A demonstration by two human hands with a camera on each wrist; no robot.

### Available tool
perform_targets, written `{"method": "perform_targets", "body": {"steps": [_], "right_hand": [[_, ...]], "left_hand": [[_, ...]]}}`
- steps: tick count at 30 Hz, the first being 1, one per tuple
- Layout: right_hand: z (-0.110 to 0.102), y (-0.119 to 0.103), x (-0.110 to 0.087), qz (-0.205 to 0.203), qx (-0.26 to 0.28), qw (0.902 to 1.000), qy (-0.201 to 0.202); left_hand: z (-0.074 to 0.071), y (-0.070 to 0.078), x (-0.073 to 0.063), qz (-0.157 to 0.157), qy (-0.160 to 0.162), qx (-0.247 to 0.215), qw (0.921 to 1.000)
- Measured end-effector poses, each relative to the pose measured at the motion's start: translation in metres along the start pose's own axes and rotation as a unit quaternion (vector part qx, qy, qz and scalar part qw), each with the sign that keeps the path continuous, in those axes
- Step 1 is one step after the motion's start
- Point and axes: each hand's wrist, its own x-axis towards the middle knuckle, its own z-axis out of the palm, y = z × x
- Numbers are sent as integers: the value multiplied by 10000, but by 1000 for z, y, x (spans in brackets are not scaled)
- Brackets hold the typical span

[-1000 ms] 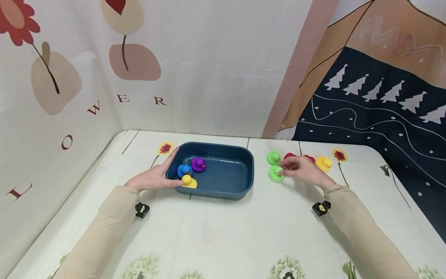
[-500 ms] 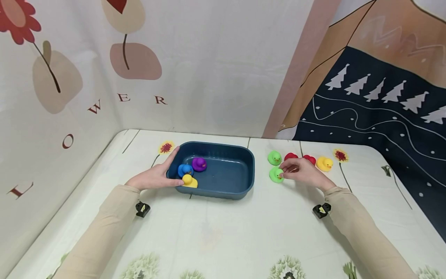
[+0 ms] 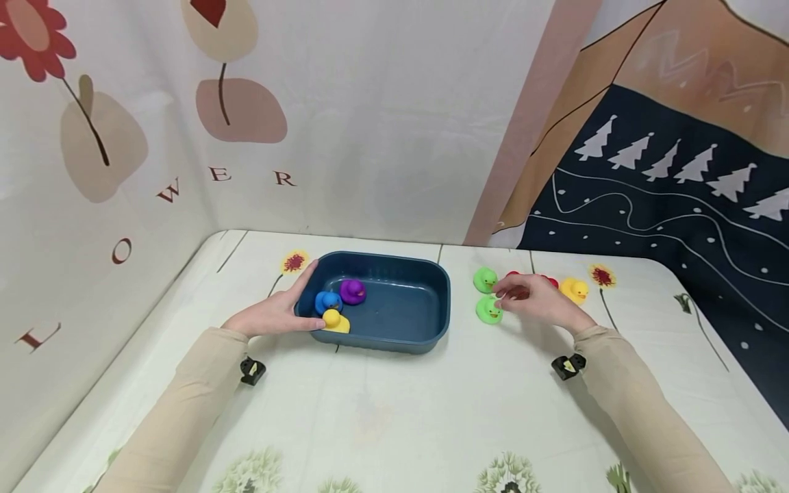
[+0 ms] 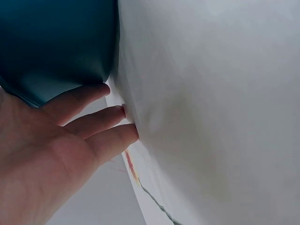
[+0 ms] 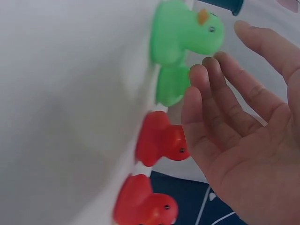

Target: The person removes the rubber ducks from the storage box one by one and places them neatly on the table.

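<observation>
A dark blue plastic basin (image 3: 409, 337) stands left of the table's middle. My left hand (image 3: 271, 313) spans its left end, thumb at the near rim and fingers along the outer wall; in the left wrist view these fingers are nearly straight. Inside the basin sit a purple rubber duck (image 3: 353, 292), a blue rubber duck (image 3: 329, 302) and a yellow rubber duck (image 3: 335, 322). My right hand (image 3: 539, 299) hovers beside a near green rubber duck (image 3: 489, 311), holding nothing. The right wrist view shows its thumb and fingers parted, close to that duck (image 5: 180, 35).
Behind the near duck is another green rubber duck (image 3: 485, 279). Two red rubber ducks (image 5: 161, 140) are partly hidden by my right hand in the head view. A yellow rubber duck (image 3: 574, 290) stands right of them. Printed cloth (image 3: 370, 137) hangs behind the table.
My right hand's fingertips have shifted slightly and stand a little apart from the near green rubber duck. The left hand and the basin have stayed in place.
</observation>
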Motion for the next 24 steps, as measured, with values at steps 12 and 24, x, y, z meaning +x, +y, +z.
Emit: {"method": "perform_targets", "body": {"steps": [12,24], "right_hand": [[-10,-24,15,-421,84,9991,-55],[-7,-53,35,-829,253,9960,-230]], "left_hand": [[0,-1,1,23,18,42,10000],[0,2,0,37,9,30,10000]]}}
